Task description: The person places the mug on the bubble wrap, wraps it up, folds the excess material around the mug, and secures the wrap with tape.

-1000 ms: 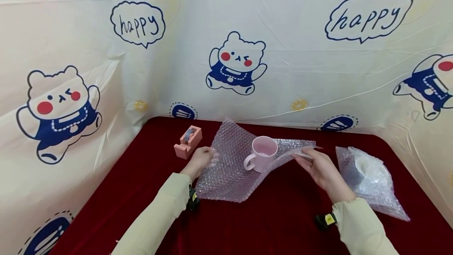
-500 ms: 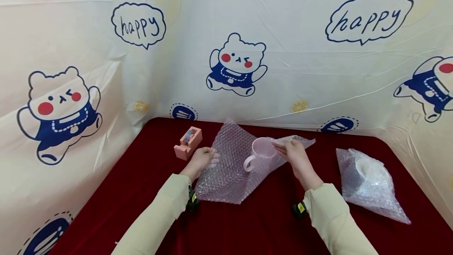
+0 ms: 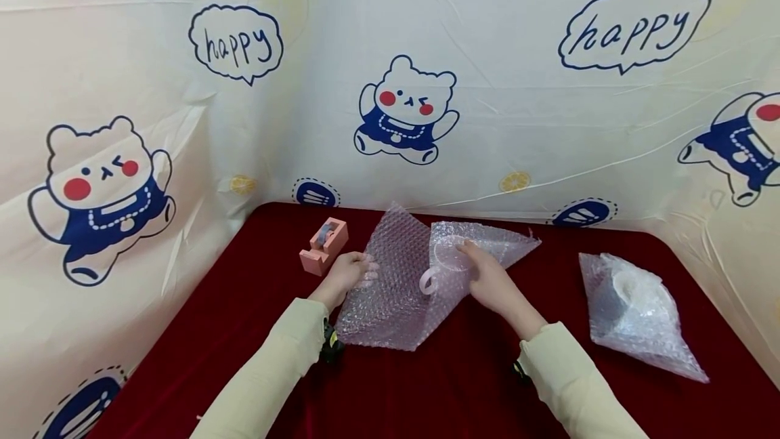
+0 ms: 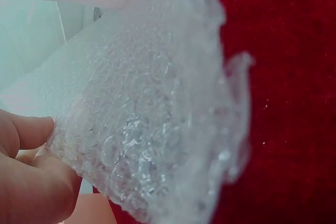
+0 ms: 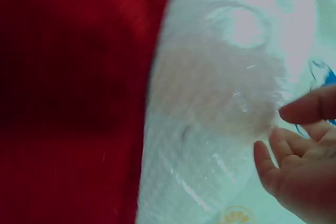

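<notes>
A pale pink mug stands on a sheet of bubble wrap, its handle toward the left. The right part of the sheet now lies over the mug, whose rim shows through the film. My left hand pinches the sheet's left edge between thumb and fingers, as the left wrist view also shows. On the mug's right side, my right hand rests against the covered mug near its rim. In the right wrist view its thumb and loosely bent fingers are apart, right at the wrap.
A pink tape dispenser with a roll of tape stands just beyond my left hand. At the right lies a bubble-wrapped bundle with something white and grey inside. A printed curtain hangs around the dark red tablecloth.
My right hand has carried the sheet's right edge leftward over the mug, then let that edge go and settled at the mug's right side. My left hand has stayed put.
</notes>
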Motion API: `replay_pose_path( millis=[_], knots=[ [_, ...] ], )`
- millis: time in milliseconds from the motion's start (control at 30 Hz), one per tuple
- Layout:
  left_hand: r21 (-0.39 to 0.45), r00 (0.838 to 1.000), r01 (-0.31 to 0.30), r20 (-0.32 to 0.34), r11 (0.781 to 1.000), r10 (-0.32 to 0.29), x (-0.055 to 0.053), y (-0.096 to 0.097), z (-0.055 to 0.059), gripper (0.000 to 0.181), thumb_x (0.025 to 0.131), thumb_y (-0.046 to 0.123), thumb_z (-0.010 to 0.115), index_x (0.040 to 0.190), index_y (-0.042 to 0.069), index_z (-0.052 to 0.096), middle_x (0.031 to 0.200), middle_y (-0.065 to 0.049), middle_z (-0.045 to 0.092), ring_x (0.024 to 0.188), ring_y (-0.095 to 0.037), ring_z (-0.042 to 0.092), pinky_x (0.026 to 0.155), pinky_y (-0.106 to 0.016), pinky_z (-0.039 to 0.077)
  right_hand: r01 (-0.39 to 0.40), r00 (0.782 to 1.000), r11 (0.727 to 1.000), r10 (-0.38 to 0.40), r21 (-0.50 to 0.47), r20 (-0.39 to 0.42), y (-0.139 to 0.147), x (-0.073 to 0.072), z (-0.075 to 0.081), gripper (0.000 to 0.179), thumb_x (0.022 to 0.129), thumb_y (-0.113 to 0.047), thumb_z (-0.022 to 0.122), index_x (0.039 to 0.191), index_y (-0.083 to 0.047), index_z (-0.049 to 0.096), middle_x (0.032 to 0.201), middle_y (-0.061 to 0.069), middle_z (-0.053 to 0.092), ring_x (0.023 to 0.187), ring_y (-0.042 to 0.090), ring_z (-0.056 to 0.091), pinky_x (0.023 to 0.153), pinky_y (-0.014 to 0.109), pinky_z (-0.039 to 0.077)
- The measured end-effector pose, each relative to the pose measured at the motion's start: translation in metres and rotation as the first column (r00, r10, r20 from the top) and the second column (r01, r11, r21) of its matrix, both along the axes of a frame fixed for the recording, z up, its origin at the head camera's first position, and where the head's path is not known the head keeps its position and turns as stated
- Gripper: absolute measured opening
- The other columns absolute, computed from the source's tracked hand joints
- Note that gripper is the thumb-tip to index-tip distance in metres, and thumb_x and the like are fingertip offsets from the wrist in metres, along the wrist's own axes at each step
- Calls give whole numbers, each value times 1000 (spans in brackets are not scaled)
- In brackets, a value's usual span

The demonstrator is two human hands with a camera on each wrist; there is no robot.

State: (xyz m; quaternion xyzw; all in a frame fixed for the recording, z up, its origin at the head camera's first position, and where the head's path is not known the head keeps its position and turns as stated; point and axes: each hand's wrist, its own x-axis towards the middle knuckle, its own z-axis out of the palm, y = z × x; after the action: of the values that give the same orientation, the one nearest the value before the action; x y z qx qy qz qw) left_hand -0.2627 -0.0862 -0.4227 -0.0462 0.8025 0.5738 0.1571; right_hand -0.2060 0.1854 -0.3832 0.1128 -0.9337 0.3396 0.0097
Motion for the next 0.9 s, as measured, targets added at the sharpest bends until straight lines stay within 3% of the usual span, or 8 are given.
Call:
replay_pose_path(
  millis=[67, 133, 300, 433, 633, 767, 900],
  knots=[
    [-9, 1000, 4, 3, 1000, -4, 0, 0, 1, 38, 103, 16, 40, 136, -2, 45, 130, -19, 58, 113, -28, 61, 90, -33, 53, -32, 993, 988, 49, 149, -109, -3, 0, -7, 73, 70, 18, 48, 140, 0, 44, 151, 24, 34, 131, 50, 38, 104, 63, 35],
    [-5, 1000, 11, 7, 1000, -11, -1, 0, 2, 39, 103, 14, 40, 137, -3, 43, 131, -20, 58, 115, -29, 61, 90, -34, 53, -27, 977, 960, 85, 278, -198, -5, -1, -15, 71, 71, 18, 53, 139, -2, 46, 152, 21, 34, 127, 50, 41, 102, 66, 35],
    [17, 999, 39, 19, 999, -39, -2, 1, 3, 39, 101, 7, 39, 138, -5, 42, 131, -23, 57, 114, -30, 61, 88, -32, 55, -7, 935, 903, 159, 430, -319, -7, -3, -28, 66, 75, 14, 66, 136, -2, 49, 153, 20, 33, 132, 45, 38, 103, 61, 35],
    [10, 998, 63, 28, 998, -63, -3, 1, 7, 38, 101, 5, 37, 137, -4, 42, 131, -24, 56, 113, -31, 61, 85, -32, 55, -31, 919, 890, 205, 456, -338, -3, -8, -32, 70, 71, 9, 73, 135, -2, 47, 149, 20, 40, 137, 40, 37, 112, 61, 25],
    [-26, 989, 126, 79, 992, -124, -9, -2, 15, 43, 101, 5, 37, 144, 2, 34, 136, -22, 53, 116, -31, 60, 83, -31, 56, -62, 911, 904, 225, 424, -345, 2, -15, -33, 77, 66, 1, 81, 136, -4, 49, 141, 16, 52, 132, 33, 47, 112, 59, 27],
    [-48, 976, 190, 120, 981, -184, -14, -4, 23, 45, 101, 4, 35, 147, 4, 30, 139, -22, 50, 120, -32, 58, 90, -36, 54, -59, 904, 903, 229, 425, -362, 2, -16, -32, 69, 65, -3, 82, 129, -3, 56, 131, 14, 61, 125, 32, 53, 112, 57, 29],
    [-78, 963, 244, 134, 967, -232, -18, -4, 30, 47, 100, 3, 38, 147, 4, 29, 137, -22, 51, 120, -32, 57, 97, -41, 50, -40, 894, 879, 244, 475, -376, 1, -18, -31, 53, 63, -6, 84, 113, -4, 65, 112, 11, 70, 114, 30, 60, 110, 53, 33]
  ],
)
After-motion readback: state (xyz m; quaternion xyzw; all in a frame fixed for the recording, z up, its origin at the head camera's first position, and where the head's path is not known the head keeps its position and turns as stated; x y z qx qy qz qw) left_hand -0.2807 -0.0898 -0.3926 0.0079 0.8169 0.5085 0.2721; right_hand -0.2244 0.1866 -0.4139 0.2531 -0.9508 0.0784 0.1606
